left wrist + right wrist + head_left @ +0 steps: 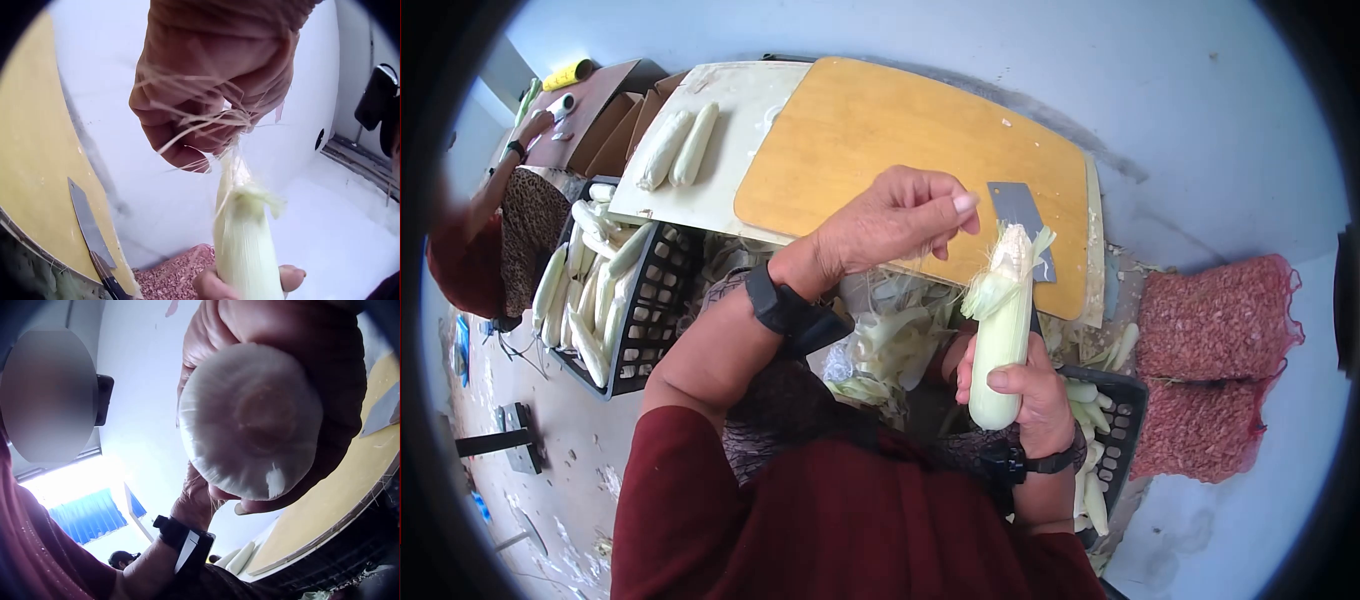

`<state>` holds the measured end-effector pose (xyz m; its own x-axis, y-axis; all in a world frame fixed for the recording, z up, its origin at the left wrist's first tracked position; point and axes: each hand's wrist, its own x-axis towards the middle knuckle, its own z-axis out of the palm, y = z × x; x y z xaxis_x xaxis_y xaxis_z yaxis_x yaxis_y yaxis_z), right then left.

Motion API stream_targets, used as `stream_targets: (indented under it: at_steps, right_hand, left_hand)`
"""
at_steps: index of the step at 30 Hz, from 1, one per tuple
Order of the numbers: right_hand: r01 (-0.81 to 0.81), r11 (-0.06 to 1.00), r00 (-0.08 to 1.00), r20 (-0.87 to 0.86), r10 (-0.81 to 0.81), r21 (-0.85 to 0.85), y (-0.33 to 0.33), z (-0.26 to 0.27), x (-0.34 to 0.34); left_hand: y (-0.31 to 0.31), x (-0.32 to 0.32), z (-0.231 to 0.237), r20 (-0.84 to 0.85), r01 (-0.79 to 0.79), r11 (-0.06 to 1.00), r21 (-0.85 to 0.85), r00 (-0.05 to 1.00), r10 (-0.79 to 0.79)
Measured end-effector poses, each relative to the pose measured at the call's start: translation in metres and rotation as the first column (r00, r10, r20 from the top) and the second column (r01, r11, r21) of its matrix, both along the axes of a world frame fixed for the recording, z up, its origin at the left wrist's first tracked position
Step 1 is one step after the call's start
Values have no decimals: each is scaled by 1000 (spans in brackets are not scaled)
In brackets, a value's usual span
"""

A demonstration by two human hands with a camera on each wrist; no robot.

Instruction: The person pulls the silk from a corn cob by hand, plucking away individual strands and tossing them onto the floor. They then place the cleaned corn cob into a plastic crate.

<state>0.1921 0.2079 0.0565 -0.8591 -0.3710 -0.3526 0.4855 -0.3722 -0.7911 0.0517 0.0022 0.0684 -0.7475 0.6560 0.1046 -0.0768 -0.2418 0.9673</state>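
My right hand [1040, 395] grips a pale green ear of corn [1003, 350] around its lower part, tip pointing away from me. Some husk leaves at the tip are loosened and folded out, with whitish kernels showing there. In the right wrist view, the round cut base of the corn [250, 422] faces the camera. My left hand [900, 220] is above and left of the tip, fingers curled. In the left wrist view it pinches thin strands of corn silk [206, 122] just over the tip. A cleaver-like knife [1020, 215] with a dark handle lies on the yellow board beyond the corn.
Two husked ears [692, 145] lie on the white tabletop [735, 90], left of the yellow board [870, 130]. A black crate [655, 310] of corn stands at left, another crate [1128, 425] at right. Red mesh sacks [1215, 320] lie rightmost. Another person [475, 255] works at far left.
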Motion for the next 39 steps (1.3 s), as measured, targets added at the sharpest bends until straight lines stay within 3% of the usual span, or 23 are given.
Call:
stream_targets:
  at_steps: [3,7,17,23,25,26,28,32,34,35,38,39]
  right_hand:
    - [2,1000,1000,9,-2,14,-1,1,-1]
    - [-3,999,1000,-1,3,43,-1,-1,-2]
    - [-44,996,999,-24,46,74,-4,0,0]
    - [-62,993,998,-19,64,99,-6,3,2]
    - [-62,993,998,-9,64,103,-7,4,1]
    - [-58,993,998,-4,58,103,-8,5,1]
    - [-53,993,999,2,53,102,-8,5,2]
    - [-84,994,996,6,83,67,-5,2,3]
    - [-114,992,993,-2,114,62,-5,1,4]
    - [-96,994,995,7,96,60,-6,0,4]
    - [-54,998,998,21,54,21,-7,3,6]
    - [-26,999,999,24,27,-20,-7,4,6]
  left_hand:
    - [4,10,3,-44,86,976,-198,994,-96]
    - [6,14,5,-137,107,948,-300,978,-154]
    - [1,8,0,-152,228,948,-222,952,-265]
    - [1,6,-3,-325,180,957,-226,912,-248]
    - [3,7,-2,-358,167,974,-151,910,-211]
    - [2,7,-2,-357,164,975,-150,911,-208]
    - [1,7,-2,-190,202,977,-64,959,-210]
    - [-3,6,4,-115,130,988,83,986,-120]
    - [-13,-6,9,36,-68,975,212,997,62]
    - [-15,-11,9,87,-78,948,308,995,53]
    - [-17,-10,12,55,-133,972,194,991,124]
    - [-20,-12,14,16,-77,993,88,997,75]
